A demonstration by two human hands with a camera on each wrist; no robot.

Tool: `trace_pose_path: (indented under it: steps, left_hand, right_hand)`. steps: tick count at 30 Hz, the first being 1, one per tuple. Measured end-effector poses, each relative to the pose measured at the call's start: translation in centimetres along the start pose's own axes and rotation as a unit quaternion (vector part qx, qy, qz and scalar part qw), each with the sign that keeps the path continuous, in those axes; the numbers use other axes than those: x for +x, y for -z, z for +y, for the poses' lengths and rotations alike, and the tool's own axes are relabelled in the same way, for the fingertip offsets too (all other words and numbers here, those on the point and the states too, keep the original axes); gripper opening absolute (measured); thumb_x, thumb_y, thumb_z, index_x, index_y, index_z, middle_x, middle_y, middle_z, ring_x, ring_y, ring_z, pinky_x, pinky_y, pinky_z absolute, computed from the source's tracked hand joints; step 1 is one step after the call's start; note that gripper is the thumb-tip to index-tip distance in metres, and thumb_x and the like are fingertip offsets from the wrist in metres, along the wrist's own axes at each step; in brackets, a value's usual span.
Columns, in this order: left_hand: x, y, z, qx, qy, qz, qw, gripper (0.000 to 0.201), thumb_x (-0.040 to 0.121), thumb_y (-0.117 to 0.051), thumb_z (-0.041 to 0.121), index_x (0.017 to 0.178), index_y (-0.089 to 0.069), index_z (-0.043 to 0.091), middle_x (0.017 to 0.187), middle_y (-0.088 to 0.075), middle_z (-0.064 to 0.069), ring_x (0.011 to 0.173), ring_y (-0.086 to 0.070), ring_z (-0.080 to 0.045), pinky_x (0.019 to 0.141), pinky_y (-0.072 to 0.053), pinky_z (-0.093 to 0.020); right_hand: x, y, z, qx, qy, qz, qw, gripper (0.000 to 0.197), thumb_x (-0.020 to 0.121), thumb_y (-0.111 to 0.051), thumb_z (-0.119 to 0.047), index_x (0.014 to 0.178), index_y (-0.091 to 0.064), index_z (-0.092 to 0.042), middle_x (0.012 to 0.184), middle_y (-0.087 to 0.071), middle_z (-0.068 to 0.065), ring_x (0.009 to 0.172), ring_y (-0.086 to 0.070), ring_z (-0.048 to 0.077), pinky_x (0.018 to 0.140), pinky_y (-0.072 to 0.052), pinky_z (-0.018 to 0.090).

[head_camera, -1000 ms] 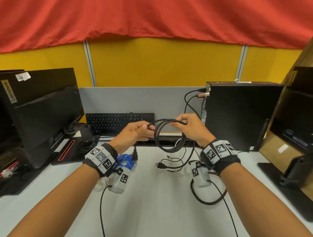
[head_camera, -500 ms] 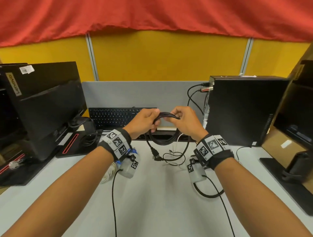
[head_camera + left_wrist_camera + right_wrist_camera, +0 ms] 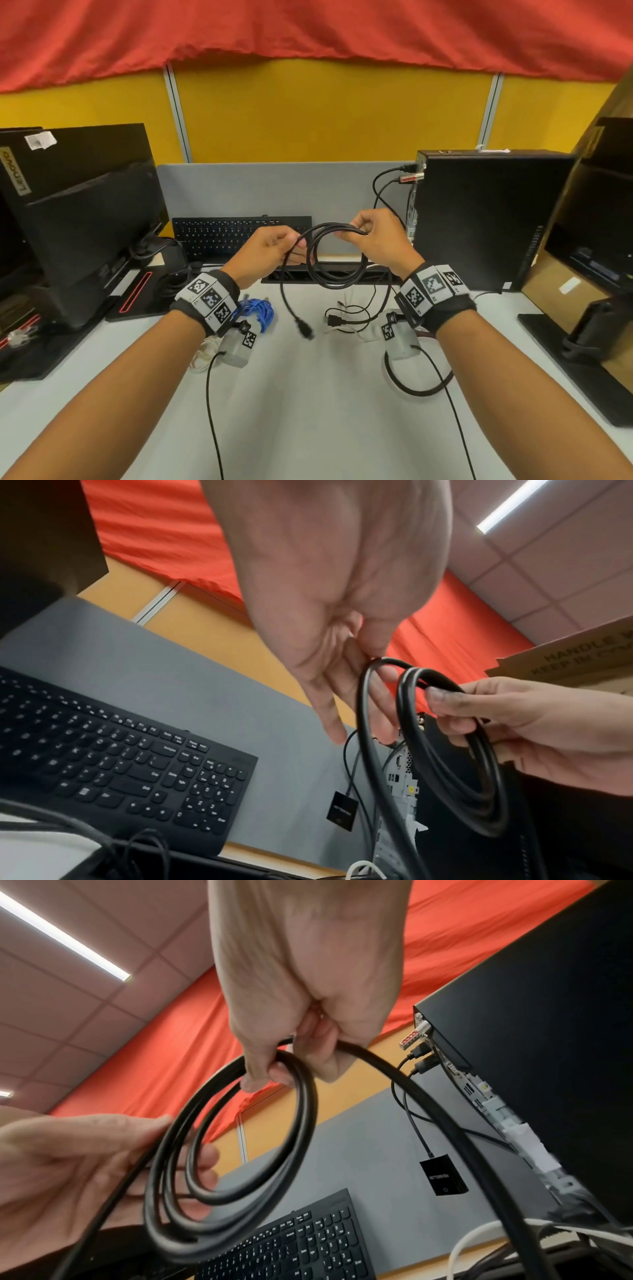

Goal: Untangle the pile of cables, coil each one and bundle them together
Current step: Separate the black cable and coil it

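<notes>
Head: right hand [image 3: 375, 241] pinches top of black coil [image 3: 337, 255], held above desk [image 3: 308, 394]; left hand [image 3: 270, 255] feeds loose tail. Blue cable [image 3: 258, 308] coiled; other cables [image 3: 352, 317] loose.
Left wrist: left fingers [image 3: 383, 696] hold strand.
Right wrist: right grip curled around several loops. Bundling judged undone.

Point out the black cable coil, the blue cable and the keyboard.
black cable coil [image 3: 337, 279], head view, lower arc of loops.
blue cable [image 3: 262, 310], head view, middle of the bundle.
keyboard [image 3: 219, 234], head view, key area.
</notes>
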State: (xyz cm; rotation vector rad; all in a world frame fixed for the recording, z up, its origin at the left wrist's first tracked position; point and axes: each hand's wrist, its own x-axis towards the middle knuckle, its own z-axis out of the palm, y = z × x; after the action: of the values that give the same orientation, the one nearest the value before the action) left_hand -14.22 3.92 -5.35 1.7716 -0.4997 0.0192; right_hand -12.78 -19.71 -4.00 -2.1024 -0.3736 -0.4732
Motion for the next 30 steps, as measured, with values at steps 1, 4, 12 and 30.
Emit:
trace_pose_path:
  steps: [1, 4, 12, 30]
  left_hand:
    - [0.2, -0.2, 0.2, -0.013, 0.011, -0.018, 1.000, 0.038, 0.109, -0.038, 0.022, 0.114, -0.060, -0.008, 0.107, -0.074, -0.021, 0.103, -0.072, -0.033, 0.089, -0.058, -0.035]
    - [0.9, -1.3, 1.1, -0.046, 0.021, -0.062, 0.997, 0.053, 0.110, -0.030, 0.040, 0.127, -0.059, 0.000, 0.103, -0.074, -0.020, 0.098, -0.071, -0.033, 0.094, -0.056, -0.042]
    - [1.6, -2.9, 1.5, -0.149, 0.001, -0.014, 0.989, 0.045, 0.110, -0.035, 0.035, 0.087, -0.061, 0.007, 0.058, -0.024, 0.005, 0.045, -0.023, -0.010, 0.049, -0.037, -0.026]
    - [1.5, -3.3, 2.4, -0.073, 0.077, -0.065, 0.992, 0.042, 0.108, -0.038, 0.034, 0.075, -0.053, 0.014, 0.056, -0.029, 0.006, 0.044, -0.024, -0.010, 0.041, -0.030, -0.022]
  right_hand:
    - [0.0, -0.3, 0.0, -0.002, 0.001, 0.005, 1.000, 0.035, 0.083, -0.083, -0.034, 0.082, -0.069, -0.002, 0.058, -0.056, -0.005, 0.053, -0.046, 0.007, 0.057, -0.040, 0.023]
    - [0.2, -1.0, -0.2, -0.007, 0.010, 0.010, 1.000, 0.033, 0.084, -0.083, -0.034, 0.077, -0.066, -0.006, 0.056, -0.051, -0.007, 0.052, -0.042, 0.007, 0.054, -0.035, 0.022]
    - [-0.1, -0.6, -0.3, 0.145, -0.014, -0.006, 0.989, 0.034, 0.083, -0.085, -0.031, 0.085, -0.069, 0.000, 0.058, -0.059, -0.002, 0.054, -0.045, 0.008, 0.059, -0.040, 0.022]
    - [0.1, 3.7, -0.5, 0.124, 0.070, 0.175, 0.974, 0.048, 0.075, -0.082, -0.054, 0.073, -0.073, -0.008, 0.069, -0.059, 0.027, 0.059, -0.047, 0.022, 0.075, -0.054, 0.047]
